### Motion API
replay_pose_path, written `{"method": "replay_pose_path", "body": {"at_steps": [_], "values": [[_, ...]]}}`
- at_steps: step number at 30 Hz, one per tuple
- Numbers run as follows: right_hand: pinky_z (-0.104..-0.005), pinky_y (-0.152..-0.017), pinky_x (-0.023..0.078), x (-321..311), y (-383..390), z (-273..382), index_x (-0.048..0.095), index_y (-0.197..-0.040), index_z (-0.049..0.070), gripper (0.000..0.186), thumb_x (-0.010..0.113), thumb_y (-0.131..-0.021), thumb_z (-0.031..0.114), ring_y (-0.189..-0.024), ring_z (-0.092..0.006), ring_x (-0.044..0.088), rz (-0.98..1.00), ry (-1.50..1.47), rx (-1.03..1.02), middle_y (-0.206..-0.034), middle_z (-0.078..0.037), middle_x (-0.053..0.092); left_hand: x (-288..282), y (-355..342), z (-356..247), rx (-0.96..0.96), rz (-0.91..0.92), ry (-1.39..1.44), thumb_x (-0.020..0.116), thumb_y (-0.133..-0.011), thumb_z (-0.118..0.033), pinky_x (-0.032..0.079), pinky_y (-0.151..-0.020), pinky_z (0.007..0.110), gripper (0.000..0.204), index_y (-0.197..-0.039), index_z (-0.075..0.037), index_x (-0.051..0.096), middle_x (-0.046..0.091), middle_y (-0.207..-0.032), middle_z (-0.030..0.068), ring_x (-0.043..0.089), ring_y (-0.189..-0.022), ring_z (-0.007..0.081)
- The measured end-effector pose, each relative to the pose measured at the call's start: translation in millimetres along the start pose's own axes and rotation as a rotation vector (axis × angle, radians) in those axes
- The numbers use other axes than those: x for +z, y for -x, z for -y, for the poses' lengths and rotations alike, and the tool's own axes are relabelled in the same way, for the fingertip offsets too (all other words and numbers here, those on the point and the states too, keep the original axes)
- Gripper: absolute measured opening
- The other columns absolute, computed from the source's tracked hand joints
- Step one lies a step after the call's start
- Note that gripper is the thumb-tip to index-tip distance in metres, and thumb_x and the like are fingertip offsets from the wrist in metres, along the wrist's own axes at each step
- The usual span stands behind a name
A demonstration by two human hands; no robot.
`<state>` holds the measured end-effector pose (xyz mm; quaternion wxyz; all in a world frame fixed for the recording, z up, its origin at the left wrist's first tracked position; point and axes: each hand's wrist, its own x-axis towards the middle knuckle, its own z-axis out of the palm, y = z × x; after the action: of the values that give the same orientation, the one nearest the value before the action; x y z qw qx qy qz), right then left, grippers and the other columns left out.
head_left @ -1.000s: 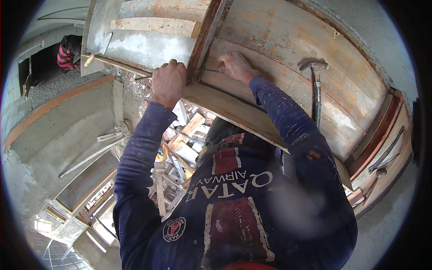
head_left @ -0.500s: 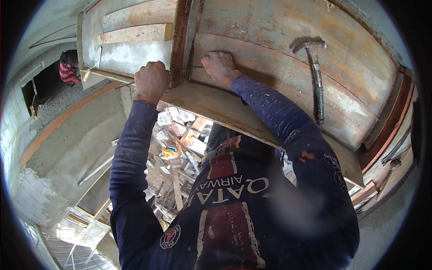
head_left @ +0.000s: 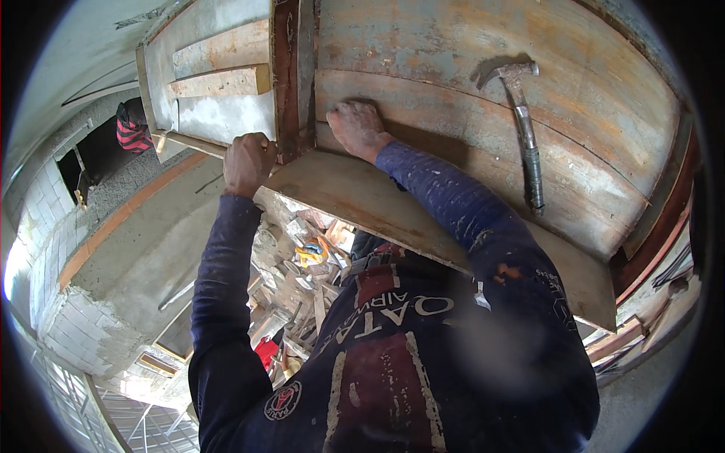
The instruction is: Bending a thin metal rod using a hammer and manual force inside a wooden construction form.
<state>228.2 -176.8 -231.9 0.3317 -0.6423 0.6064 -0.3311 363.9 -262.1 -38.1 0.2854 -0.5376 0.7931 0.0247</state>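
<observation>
Head: left hand (head_left: 248, 164), right hand (head_left: 356, 130) fisted, hold unclear; one hammer (head_left: 523, 124) toward panel's (head_left: 430, 45) right edge; two planks (head_left: 215, 81) in compartment (head_left: 226, 112).

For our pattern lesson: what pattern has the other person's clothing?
The clothing has red and black stripes, clearest in the head view.

I look through the left of two side-by-side fisheyes on the wearer's head, facing steeply down and forward, shirt (head_left: 385, 370) close to the lens, left hand (head_left: 248, 164) and right hand (head_left: 356, 130) farther off in the upper half, straight edges bending toward the rim.
</observation>
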Motion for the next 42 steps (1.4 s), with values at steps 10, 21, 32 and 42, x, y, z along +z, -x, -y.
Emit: {"method": "replay_pose_path", "body": {"at_steps": [10, 21, 32, 42], "values": [[-0.0460, -0.090, 0.050, -148, -16, 39, 0.070, -0.095, 0.008, 0.021, 0.066, -0.091, 0.028, -0.102, -0.0344, 0.062, -0.505, -0.166, -0.320, -0.105, -0.016, 0.067, -50, 37, -29, 0.395, -0.466, 0.167, 0.072, -0.082, -0.009, 0.053, -0.059, 0.042, 0.006, -0.087, -0.008, 0.068, 0.062, -0.077, 0.0101, 0.066, -0.065, 0.0306], [-0.0290, -0.057, 0.047, -244, -1, 113, 0.073, -0.085, 0.000, 0.020, 0.063, -0.088, 0.017, -0.062, -0.0123, 0.057, 0.304, -0.518, 0.022, -0.073, -0.005, 0.068, -106, 56, -39, 0.961, -0.832, 0.158, 0.079, -0.075, -0.005, 0.052, -0.066, 0.035, 0.020, -0.091, -0.006, 0.068, 0.065, -0.083, 0.0047, 0.064, -0.072, 0.0218], [-0.0249, -0.072, 0.050, -221, 44, 179, 0.071, -0.109, -0.001, 0.022, 0.067, -0.096, 0.016, -0.084, -0.0128, 0.064, -0.163, -1.150, 0.213, -0.094, -0.006, 0.071, -72, 89, -72, 0.541, -0.955, 1.495, 0.075, -0.089, -0.013, 0.047, -0.092, 0.037, 0.024, -0.104, 0.001, 0.062, 0.063, -0.106, 0.0150, 0.060, -0.100, 0.0233], [-0.0344, -0.084, 0.051, -208, 78, 181, 0.069, -0.113, -0.002, 0.022, 0.066, -0.098, 0.012, -0.093, -0.0144, 0.059, -0.336, -1.335, 0.054, -0.107, -0.005, 0.064, -65, 115, -101, 0.645, -0.309, 2.070, 0.059, -0.102, -0.017, 0.042, -0.059, 0.021, 0.021, -0.098, 0.003, 0.067, 0.065, -0.078, 0.0023, 0.055, -0.065, 0.0059]]}}
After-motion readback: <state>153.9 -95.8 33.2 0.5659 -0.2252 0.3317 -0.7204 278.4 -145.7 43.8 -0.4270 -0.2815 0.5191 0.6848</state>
